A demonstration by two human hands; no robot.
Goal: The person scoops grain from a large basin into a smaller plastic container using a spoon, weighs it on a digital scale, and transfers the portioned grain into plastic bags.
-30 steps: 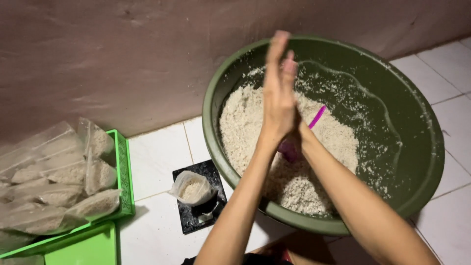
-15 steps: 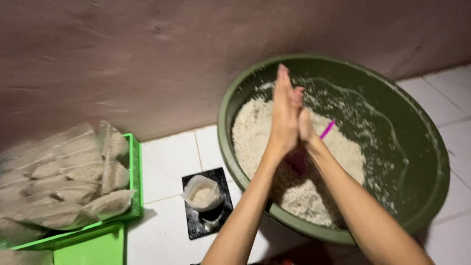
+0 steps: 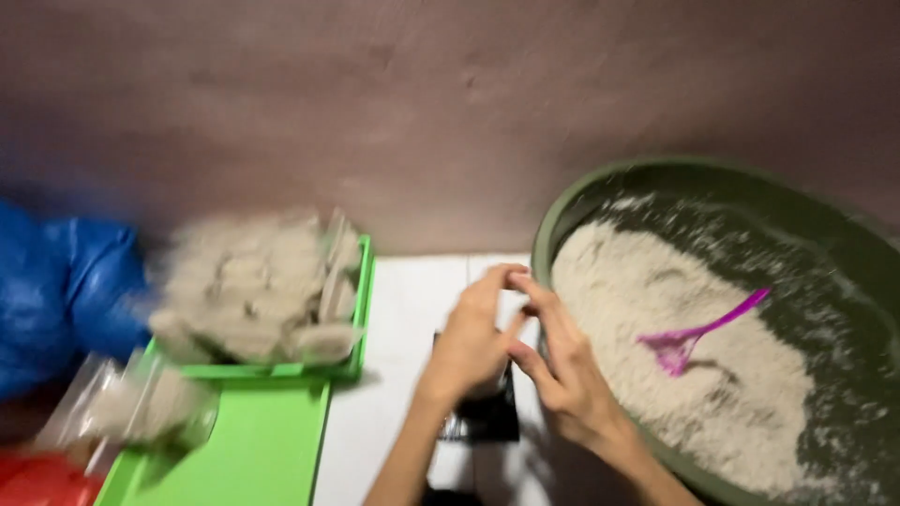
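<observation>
Both hands are meeting low in the middle of the frame, just left of the big green basin [image 3: 562,211]. The left hand [image 3: 473,342] and the right hand [image 3: 562,375] are pressing fingertips together over a small black scale [image 3: 487,417] that is lying on the white tiled floor [image 3: 412,300]; the motion blur is hiding whether they are pinching anything between them, so I cannot tell what, if anything, the grip is holding. Fingers are curled narrow rather than spread.

The basin is filling the right side of the frame, heaped with pale coarse meal [image 3: 712,375], and a pink plastic scoop [image 3: 689,337] is lying on top of the heap, untouched. At centre left a green tray [image 3: 361,309] is carrying a pile of filled clear bags [image 3: 253,286]; a green lid or second tray [image 3: 253,450] is sitting below it with another bag [image 3: 141,403] resting on its edge. A blue plastic sack [image 3: 66,290] is bulging at the far left, and something red [image 3: 42,478] is showing in the lower left corner.

In my judgement the risks here are a wrist knocking the basin rim, or whatever is under the fingers tipping off the small scale, since the hands are crowding it closely
</observation>
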